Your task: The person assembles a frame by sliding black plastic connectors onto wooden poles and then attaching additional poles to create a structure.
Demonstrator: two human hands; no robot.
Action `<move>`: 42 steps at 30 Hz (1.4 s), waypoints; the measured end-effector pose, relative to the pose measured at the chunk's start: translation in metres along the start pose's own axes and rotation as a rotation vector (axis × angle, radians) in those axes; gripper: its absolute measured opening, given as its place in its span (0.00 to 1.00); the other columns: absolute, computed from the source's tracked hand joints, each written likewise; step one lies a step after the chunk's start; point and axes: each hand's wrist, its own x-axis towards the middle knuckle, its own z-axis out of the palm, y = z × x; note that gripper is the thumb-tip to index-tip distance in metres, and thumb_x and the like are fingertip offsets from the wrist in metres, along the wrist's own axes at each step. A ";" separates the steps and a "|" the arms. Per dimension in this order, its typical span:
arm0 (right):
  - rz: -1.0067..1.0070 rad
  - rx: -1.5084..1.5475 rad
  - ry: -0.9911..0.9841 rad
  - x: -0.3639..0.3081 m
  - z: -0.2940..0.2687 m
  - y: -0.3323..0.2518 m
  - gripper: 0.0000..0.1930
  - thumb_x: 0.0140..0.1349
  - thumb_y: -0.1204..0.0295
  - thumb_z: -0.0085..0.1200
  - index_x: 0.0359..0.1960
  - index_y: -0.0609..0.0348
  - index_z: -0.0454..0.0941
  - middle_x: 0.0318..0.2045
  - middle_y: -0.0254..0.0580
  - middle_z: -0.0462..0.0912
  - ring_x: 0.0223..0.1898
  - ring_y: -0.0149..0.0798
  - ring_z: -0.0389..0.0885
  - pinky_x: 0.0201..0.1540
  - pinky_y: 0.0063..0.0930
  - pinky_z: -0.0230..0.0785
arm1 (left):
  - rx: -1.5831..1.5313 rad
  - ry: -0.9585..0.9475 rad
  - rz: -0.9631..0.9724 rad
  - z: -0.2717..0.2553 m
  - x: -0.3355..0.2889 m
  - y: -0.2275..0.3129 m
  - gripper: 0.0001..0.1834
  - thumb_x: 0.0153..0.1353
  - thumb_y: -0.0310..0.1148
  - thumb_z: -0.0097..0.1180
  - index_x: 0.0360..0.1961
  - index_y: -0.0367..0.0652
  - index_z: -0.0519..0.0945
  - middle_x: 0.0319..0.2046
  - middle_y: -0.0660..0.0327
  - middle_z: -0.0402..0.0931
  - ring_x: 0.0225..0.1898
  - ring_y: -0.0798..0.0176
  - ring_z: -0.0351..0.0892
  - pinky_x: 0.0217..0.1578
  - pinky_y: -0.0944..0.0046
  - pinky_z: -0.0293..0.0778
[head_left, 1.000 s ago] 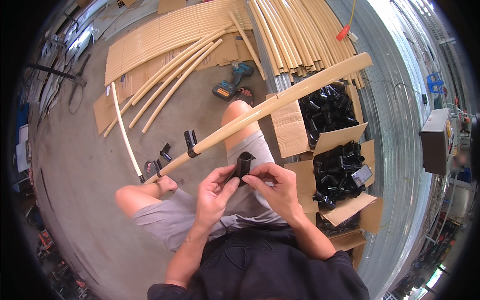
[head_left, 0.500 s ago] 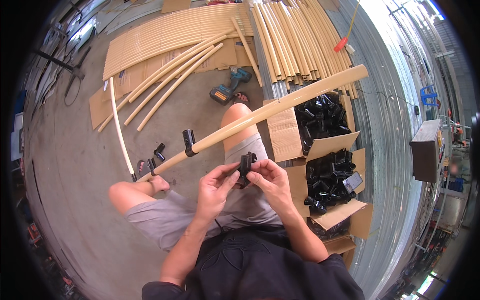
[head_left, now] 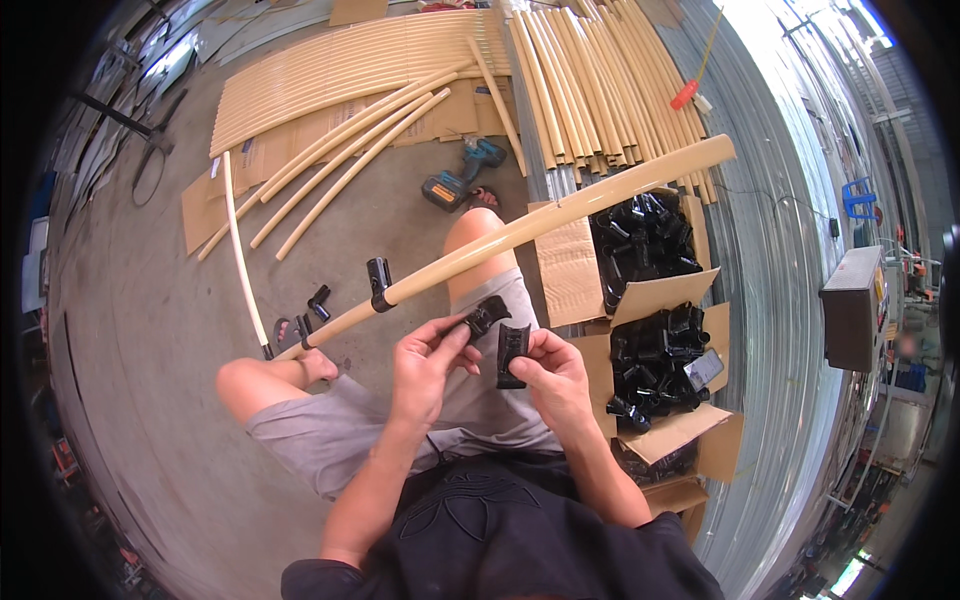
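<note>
Over my lap, my left hand [head_left: 430, 362] pinches one black pipe-joint half [head_left: 486, 316], tilted with its far end to the right. Close beside it, my right hand [head_left: 553, 372] grips another black pipe-joint half [head_left: 513, 357], held upright with its hollow side showing. A small gap separates the two pieces. A long beige pipe [head_left: 520, 232] lies slantwise across my legs, beyond both hands. Fixed around that pipe is a black joint [head_left: 379, 285], its short socket pointing up. Further down the pipe sits a black collar [head_left: 304, 331].
Cardboard boxes [head_left: 668, 436] of black joints stand at my right, a phone [head_left: 704, 369] lying on one. Beige pipes [head_left: 340, 75] lie ahead on cardboard, with more pipes [head_left: 600, 90] stacked at the right. A cordless drill [head_left: 462, 175] and a loose black joint [head_left: 319, 302] rest on the floor.
The black joint held between both hands has come apart into two halves. My left hand has one half, and my right hand has moved slightly right and down with the other.
</note>
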 end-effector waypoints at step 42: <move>-0.584 -1.284 -0.032 -0.008 0.059 -0.003 0.12 0.58 0.74 0.67 0.42 0.61 0.79 0.30 0.42 0.85 0.28 0.37 0.85 0.30 0.28 0.76 | -0.237 0.160 -0.055 0.012 -0.003 -0.037 0.10 0.69 0.33 0.56 0.48 0.41 0.79 0.29 0.63 0.79 0.26 0.72 0.77 0.23 0.72 0.73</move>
